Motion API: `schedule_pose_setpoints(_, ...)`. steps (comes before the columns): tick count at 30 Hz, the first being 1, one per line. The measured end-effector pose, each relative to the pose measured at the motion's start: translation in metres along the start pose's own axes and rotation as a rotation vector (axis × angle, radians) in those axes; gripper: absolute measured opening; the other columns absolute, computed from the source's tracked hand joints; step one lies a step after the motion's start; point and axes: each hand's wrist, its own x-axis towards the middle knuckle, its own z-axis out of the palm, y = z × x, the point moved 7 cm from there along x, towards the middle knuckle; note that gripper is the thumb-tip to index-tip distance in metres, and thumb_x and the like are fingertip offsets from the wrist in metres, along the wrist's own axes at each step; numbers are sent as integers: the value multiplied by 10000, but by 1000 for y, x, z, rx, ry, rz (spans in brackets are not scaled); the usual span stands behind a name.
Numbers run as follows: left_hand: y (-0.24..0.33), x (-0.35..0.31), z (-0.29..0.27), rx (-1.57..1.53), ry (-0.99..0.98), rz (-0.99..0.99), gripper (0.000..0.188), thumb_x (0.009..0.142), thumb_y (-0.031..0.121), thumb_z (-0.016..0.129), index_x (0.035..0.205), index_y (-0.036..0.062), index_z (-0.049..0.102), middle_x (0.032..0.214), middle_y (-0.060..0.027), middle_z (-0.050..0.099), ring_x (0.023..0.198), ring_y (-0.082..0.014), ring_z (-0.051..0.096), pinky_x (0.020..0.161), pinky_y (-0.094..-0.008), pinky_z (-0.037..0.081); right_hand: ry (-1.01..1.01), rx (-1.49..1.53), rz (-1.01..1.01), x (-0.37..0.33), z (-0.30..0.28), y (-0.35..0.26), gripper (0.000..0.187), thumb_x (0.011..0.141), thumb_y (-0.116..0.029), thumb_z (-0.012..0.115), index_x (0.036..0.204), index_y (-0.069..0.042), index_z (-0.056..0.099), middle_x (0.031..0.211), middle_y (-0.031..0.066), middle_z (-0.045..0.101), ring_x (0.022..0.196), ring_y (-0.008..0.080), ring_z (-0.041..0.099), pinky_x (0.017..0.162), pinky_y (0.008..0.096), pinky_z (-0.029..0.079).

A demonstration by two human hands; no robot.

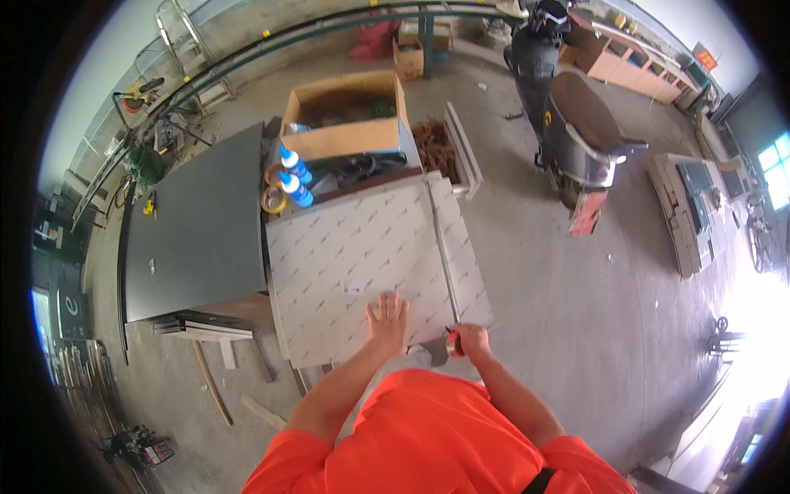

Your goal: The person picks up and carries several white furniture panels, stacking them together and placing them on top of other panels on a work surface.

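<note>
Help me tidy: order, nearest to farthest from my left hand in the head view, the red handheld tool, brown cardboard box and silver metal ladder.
1. Red handheld tool, in the right hand.
2. Brown cardboard box, straight ahead.
3. Silver metal ladder, far left.

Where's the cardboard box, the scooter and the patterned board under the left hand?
Cardboard box (354, 140): head view, on its front wall.
Scooter (583, 103): head view, on its brown seat.
Patterned board (366, 259): head view, bare middle of its top.
</note>
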Motion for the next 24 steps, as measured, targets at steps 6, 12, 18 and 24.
schedule_pose_setpoints(6,-2,-5,3,-19,3,-11,1339,646,467,925,1656,89,132,1719,-229,39,1574,-494,60,1177,-754,185,123,41,-11,-28,0,-14,344,929,-272,645,708,-10,672,567,56,602,483,160,566,482,349,459)
schedule_pose_setpoints(12,-6,3,2,-25,-24,-31,1324,674,469,903,1663,100,103,1729,-206,15,1582,-477,35,1188,-750,154,66,80,121,-33,-13,32,381,948,-349,634,740,-37,703,609,39,669,550,133,618,571,337,503)
schedule_pose_setpoints(18,-1,4,-4,-57,-91,-39,1293,684,412,876,1665,104,93,1735,-194,3,1588,-463,26,1202,-741,134,182,22,-12,-29,-26,54,390,958,-308,636,695,-23,676,562,38,620,446,146,552,447,339,439)
schedule_pose_setpoints(24,-2,5,-2,-55,-65,-29,1294,673,393,871,1664,94,95,1734,-203,9,1586,-471,34,1197,-747,141,164,-10,-23,-21,-25,63,385,958,-319,637,719,-22,688,569,39,626,456,144,562,453,336,445)
